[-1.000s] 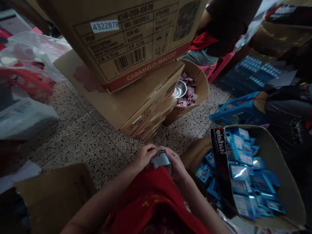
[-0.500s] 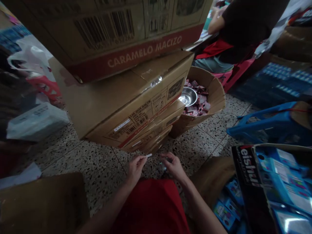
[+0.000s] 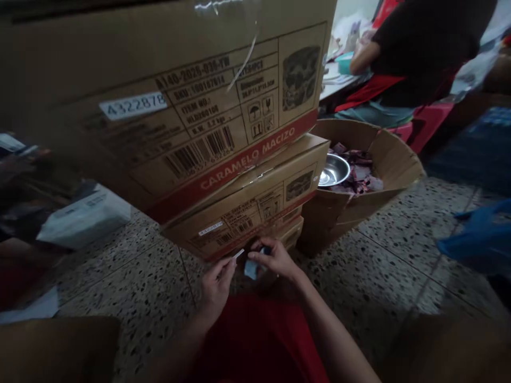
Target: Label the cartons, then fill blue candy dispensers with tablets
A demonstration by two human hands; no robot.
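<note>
My left hand [image 3: 217, 282] pinches a narrow white label [image 3: 238, 254] between thumb and fingers. To its right, my right hand [image 3: 275, 259] curls its fingers around a small object with a pale bluish piece [image 3: 250, 269] and a dark part; blur and the fingers hide what kind of thing it is. Both hands are low, in front of a stack of cardboard cartons. The upper carton [image 3: 255, 114] has a printed front, a red band and a white sticker [image 3: 133, 106] with numbers. A lower carton [image 3: 275, 198] carries a similar sticker [image 3: 211, 229].
An open carton [image 3: 395, 159] with wrapped sweets and a metal bowl [image 3: 334, 170] stands right of the stack. Behind it a person [image 3: 427, 53] sits at a table. A blue stool [image 3: 479, 229] is at the right. A cardboard box [image 3: 59, 351] lies at lower left.
The view has shifted, so the upper carton's front and its sticker now show more fully. My right hand has come up, and the bluish object in it shows more. The label is still pinched in my left.
</note>
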